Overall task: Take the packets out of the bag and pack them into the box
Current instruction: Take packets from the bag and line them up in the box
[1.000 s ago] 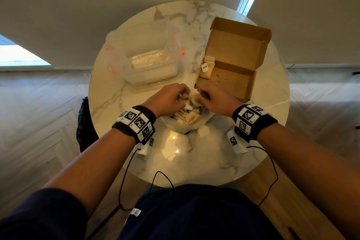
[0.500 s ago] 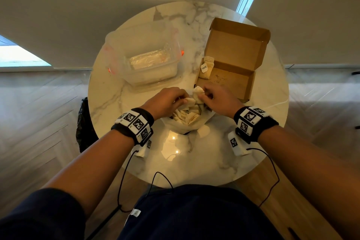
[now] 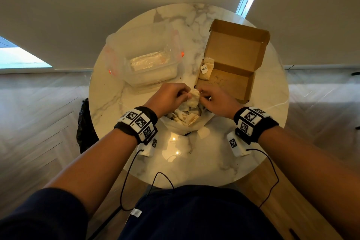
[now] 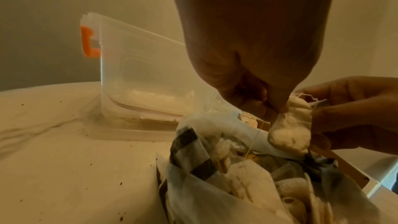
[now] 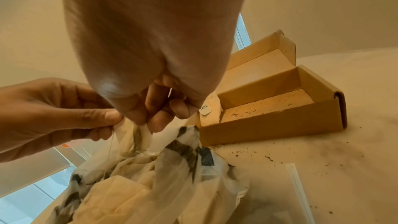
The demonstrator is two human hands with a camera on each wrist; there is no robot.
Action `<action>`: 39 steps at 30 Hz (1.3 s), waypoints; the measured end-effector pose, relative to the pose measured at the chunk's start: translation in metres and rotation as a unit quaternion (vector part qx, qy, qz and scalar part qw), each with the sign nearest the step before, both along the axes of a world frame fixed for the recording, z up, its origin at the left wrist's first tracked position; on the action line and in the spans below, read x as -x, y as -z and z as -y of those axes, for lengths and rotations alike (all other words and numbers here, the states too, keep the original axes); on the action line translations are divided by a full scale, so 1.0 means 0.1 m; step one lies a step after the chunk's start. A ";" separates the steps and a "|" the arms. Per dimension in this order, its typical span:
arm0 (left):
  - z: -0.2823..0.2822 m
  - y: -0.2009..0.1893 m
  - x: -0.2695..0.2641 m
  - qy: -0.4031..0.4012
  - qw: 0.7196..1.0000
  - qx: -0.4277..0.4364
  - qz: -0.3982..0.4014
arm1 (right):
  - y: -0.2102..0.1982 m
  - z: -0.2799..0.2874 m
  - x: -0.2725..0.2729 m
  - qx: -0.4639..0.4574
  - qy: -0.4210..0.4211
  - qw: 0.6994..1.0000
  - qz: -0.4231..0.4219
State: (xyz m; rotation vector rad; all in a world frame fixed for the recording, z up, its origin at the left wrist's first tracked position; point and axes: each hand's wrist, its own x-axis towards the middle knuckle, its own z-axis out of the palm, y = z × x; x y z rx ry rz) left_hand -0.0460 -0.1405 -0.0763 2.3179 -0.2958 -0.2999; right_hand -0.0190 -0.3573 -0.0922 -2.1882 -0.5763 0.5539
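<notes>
A translucent white bag (image 3: 194, 128) with dark print lies open at the table's centre, full of pale tea packets (image 3: 185, 117). Just above its mouth, both hands hold one packet (image 3: 193, 97). My left hand (image 3: 186, 95) pinches its left edge, seen close in the left wrist view as the packet (image 4: 290, 129) under my left fingertips (image 4: 277, 108). My right hand (image 3: 200, 97) pinches the other side, its fingers (image 5: 150, 120) curled on the white material. A thread trails from the packet into the bag. The open cardboard box (image 3: 243, 91) stands just beyond, with tagged packets (image 3: 206, 68) at its left end.
A clear plastic container (image 3: 148, 60) with orange clips stands at the back left of the round marble table (image 3: 194, 161). Tea crumbs are scattered on the table near the box. A black bag (image 3: 85, 126) sits on the floor by the table's left edge.
Both hands have risen slightly from the bag's mouth and lifted one packet up and away, toward the near left corner of the box.
</notes>
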 end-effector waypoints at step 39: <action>0.18 0.02 -0.30 0.046 0.998 -0.044 0.005 | -0.19 0.20 -0.27 -0.034 0.090 0.994 0.048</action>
